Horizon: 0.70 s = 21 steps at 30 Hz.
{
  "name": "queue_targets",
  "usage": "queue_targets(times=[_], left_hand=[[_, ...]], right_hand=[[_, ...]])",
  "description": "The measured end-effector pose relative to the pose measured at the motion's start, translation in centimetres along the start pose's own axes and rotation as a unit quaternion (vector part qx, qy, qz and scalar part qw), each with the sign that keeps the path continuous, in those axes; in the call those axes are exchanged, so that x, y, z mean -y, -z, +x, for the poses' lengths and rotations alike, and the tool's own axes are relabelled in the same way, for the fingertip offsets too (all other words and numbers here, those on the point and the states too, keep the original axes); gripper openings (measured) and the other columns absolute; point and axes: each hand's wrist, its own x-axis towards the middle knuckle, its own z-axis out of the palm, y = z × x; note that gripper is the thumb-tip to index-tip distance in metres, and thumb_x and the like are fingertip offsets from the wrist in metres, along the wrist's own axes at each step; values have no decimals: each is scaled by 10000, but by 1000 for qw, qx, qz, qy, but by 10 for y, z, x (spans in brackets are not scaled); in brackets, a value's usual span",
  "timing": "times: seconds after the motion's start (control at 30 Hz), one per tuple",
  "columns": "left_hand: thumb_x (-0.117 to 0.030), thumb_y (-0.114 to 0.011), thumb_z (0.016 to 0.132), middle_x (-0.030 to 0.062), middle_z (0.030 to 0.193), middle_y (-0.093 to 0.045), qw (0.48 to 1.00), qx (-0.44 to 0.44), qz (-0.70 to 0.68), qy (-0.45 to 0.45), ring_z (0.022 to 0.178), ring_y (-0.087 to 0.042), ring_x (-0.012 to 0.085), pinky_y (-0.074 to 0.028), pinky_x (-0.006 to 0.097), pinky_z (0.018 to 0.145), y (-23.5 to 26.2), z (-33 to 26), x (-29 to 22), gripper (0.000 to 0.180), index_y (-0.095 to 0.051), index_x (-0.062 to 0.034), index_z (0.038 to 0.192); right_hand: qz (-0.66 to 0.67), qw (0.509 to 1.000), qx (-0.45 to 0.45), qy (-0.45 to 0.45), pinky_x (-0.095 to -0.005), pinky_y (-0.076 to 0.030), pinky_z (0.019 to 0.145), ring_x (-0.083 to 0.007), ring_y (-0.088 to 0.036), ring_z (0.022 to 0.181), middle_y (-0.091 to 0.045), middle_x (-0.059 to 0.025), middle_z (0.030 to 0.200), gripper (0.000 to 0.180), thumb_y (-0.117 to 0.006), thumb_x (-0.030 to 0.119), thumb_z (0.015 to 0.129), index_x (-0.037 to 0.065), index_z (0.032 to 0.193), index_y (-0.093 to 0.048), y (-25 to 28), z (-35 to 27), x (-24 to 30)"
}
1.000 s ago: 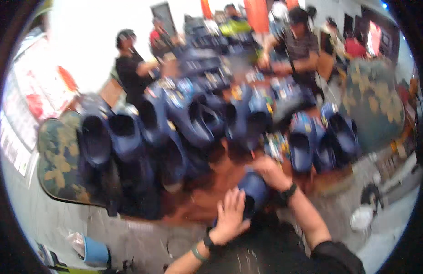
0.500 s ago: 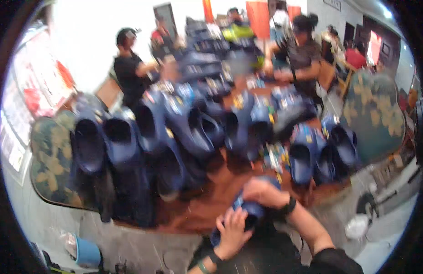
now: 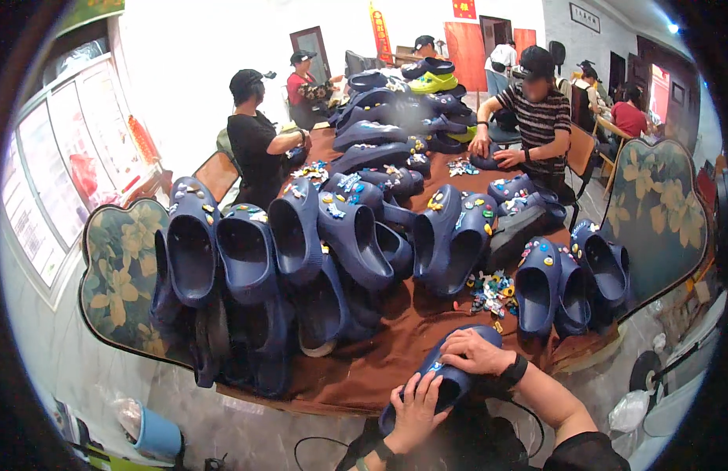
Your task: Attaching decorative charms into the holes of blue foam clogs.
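Note:
At the table's near edge I have a dark blue clog (image 3: 490,336), tilted, toe pointing away to the right. My left hand (image 3: 413,410) grips it by the heel end, with the fingers over the rim of its opening. The curled, closed fingers of my right hand (image 3: 475,352) press on the clog's upper. Whatever lies under those fingertips is hidden. A small light-blue and white charm (image 3: 436,366) shows on the upper, between the two hands. Just beyond the clog lies a heap of small colourful shoe charms (image 3: 491,293).
Charm-studded blue clogs (image 3: 193,250) stand in a row at left. More clogs (image 3: 536,286) stand at right, others (image 3: 372,135) are piled behind. A brown cloth (image 3: 395,334) covers the table. Co-workers (image 3: 250,137) sit on both sides. A blue bin (image 3: 158,432) stands on the floor.
My view has swung a little and become sharp. Both hands stay on the same clog, the right on its upper and the left at the heel end.

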Motion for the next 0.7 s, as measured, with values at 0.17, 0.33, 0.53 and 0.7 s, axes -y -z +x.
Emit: queue_targets(times=[0.17, 0.33, 0.53, 0.7], left_hand=[[-282, -827, 669, 196, 1461, -340, 996, 2, -88, -26, 1351, -319, 401, -258, 541, 1045, 4, 18, 13, 992, -274, -4, 1445], [-269, -808, 705, 203, 1516, -292, 998, -15, -51, -18, 1384, -295, 391, -246, 559, 1057, 9, 18, 5, 990, -241, -7, 1474], [-252, -824, 690, 218, 1521, -287, 999, -19, -32, -25, 1378, -308, 394, -255, 555, 1049, -1, 9, 3, 1027, -221, 2, 1481], [-231, -838, 668, 209, 1507, -304, 999, -18, -23, -23, 1367, -324, 383, -278, 545, 1030, 1, 0, 0, 1042, -218, -4, 1474]], right_hand=[[185, 981, 49, -41, -355, -506, 819, -224, -639, 913, -673, -99, 937, 159, -669, 177, 894, 31, 953, -682, 5, 10, -46], [139, 985, 100, -37, -350, -472, 897, -245, -614, 984, -664, -88, 990, 159, -683, 179, 874, 51, 965, -710, 23, 22, -57], [161, 982, 73, -61, -353, -472, 901, -254, -605, 1016, -647, -89, 1044, 167, -701, 182, 857, 104, 997, -745, 17, 11, -45], [120, 990, 73, -21, -372, -477, 874, -261, -597, 996, -641, -81, 1038, 159, -683, 147, 848, 101, 990, -739, 14, 12, -26]])
